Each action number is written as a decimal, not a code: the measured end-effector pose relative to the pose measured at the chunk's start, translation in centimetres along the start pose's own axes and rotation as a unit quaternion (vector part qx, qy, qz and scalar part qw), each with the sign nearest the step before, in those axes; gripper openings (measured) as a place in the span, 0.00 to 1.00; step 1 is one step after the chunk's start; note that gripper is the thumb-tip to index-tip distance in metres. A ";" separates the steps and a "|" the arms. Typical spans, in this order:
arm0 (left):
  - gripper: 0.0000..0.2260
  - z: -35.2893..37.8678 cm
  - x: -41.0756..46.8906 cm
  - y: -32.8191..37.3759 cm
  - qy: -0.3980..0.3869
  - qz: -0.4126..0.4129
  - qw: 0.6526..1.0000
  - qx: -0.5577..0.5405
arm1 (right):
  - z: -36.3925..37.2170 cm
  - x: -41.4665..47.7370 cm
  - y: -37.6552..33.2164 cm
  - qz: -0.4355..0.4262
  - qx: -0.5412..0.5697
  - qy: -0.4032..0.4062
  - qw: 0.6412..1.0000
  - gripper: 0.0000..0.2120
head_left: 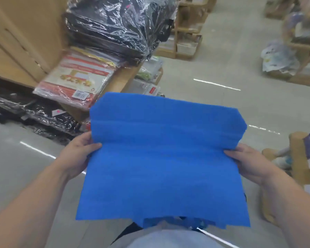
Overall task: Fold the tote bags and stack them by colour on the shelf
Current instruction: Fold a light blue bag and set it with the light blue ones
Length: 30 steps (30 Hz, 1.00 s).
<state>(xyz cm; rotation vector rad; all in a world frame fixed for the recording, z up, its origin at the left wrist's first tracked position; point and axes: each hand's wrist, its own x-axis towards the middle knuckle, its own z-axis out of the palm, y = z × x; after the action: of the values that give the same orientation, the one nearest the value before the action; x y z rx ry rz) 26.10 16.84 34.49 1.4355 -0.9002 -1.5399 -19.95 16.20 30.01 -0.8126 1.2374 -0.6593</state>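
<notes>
Head view: blue tote (pixel 161 167) held in mid-air over the floor, left hand (pixel 79 154) and right hand (pixel 249 163) pinching its side edges; risk: limp far flap unfolds, since only two pinches hold it.

This is a shop, or its stockroom. At eleven o'clock a wooden shelf (pixel 122 78) carries plastic-wrapped bundles of black goods (pixel 118 24) and flat red-and-white packets (pixel 73 81) bearing a barcode sticker (pixel 80 94). More wooden racks (pixel 190 17) of packed stock line the polished floor (pixel 222 68) at one and two o'clock.
</notes>
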 end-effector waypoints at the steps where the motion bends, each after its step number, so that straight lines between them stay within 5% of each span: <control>1: 0.15 -0.1 -0.9 0.4 0.010 0.009 1.000 0.002 | 0.0 0.3 -1.0 -0.003 -0.003 -0.016 1.000 0.13; 5: 0.08 -0.7 -4.7 1.9 0.091 0.018 0.995 -0.046 | 1.4 0.9 -5.0 -0.002 0.037 -0.018 0.999 0.17; 9: 0.10 -1.3 -9.1 1.6 0.146 0.018 0.980 -0.131 | 4.8 2.2 -7.5 0.010 0.062 -0.110 0.992 0.26; 13: 0.13 -2.6 -12.7 -0.5 0.215 0.029 0.955 -0.202 | 10.4 3.8 -7.5 -0.040 -0.035 -0.115 0.992 0.18; 15: 0.26 -4.2 -14.2 -1.4 0.280 -0.016 0.927 -0.247 | 13.5 4.2 -7.2 -0.098 -0.096 -0.103 0.985 0.03; 16: 0.29 -5.2 -15.1 -1.8 0.297 -0.024 0.917 -0.266 | 14.9 4.2 -7.1 -0.128 -0.122 -0.099 0.979 0.04; 23: 0.26 -14.3 -20.4 -3.4 0.219 -0.040 0.971 -0.089 | 25.7 5.4 -7.6 -0.248 -0.204 -0.131 0.938 0.26; 30: 0.11 -27.9 -23.3 -3.9 0.361 0.055 0.930 -0.049 | 39.9 5.8 -7.2 -0.225 -0.191 -0.133 0.946 0.16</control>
<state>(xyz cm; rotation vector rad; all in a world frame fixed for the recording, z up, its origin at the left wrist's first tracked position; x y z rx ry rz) 53.60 40.62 37.81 1.6671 -0.4330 -0.8380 20.25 14.44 37.80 -1.4876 0.9460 -0.6514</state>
